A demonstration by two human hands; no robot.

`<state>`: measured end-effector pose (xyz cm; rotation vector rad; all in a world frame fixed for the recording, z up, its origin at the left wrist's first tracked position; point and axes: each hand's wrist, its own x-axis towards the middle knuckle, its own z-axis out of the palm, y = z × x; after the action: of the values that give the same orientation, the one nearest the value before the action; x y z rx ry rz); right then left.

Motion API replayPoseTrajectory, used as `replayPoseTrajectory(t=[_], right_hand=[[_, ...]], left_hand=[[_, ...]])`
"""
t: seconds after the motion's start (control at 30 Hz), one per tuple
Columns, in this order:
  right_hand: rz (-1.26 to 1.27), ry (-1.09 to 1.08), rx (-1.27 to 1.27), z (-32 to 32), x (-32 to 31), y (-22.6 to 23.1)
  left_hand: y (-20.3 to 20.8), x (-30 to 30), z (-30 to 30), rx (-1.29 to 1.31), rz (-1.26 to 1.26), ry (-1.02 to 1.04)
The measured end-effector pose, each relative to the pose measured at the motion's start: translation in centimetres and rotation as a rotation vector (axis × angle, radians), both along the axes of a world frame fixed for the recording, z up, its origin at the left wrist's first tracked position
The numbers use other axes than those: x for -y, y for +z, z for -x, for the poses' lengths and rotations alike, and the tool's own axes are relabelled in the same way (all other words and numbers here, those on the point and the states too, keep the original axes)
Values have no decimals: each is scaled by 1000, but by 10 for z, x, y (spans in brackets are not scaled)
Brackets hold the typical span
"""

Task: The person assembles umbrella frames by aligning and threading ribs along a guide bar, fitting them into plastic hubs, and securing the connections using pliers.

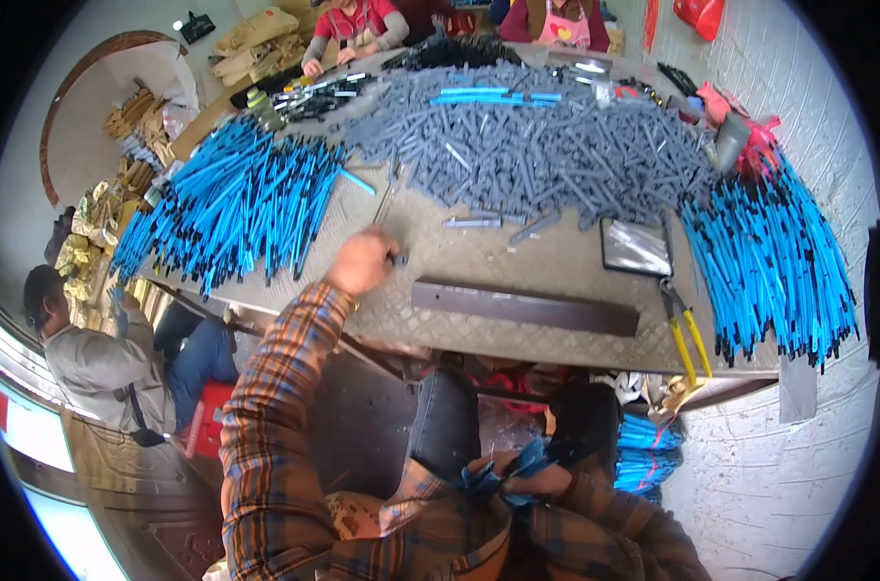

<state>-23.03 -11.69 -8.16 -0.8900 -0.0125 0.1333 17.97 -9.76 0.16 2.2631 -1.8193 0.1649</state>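
My left hand (361,261) is over the table's near edge, its fingers closed on a small dark grey piece (398,259). A thin rod (386,201) lies just beyond those fingers. Low over my lap, my right hand (545,481) is curled, with crumpled-looking blue material (508,470) about its fingers; what it grips cannot be made out. In front of my left hand spreads a big heap of grey plastic pieces (556,150). A bundle of blue rods with black ends (237,198) lies to its left.
A dark metal bar (522,308) lies along the near edge. To its right are yellow-handled pliers (687,339) and a shallow dark tray (637,247). More blue rods (774,261) fill the right end. Co-workers sit across the table and at left (111,358).
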Motion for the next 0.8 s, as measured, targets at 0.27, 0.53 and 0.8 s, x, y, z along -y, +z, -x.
replayPoseTrajectory(t=[0.27, 0.53, 0.8], right_hand=[[36, -59, 97, -10, 1, 1], [263, 28, 68, -14, -5, 6], [276, -54, 15, -5, -10, 20]], left_hand=[[53, -40, 107, -977, 118, -69], [1, -94, 196, -1480, -214, -100], [6, -104, 223, -1702, -298, -256]])
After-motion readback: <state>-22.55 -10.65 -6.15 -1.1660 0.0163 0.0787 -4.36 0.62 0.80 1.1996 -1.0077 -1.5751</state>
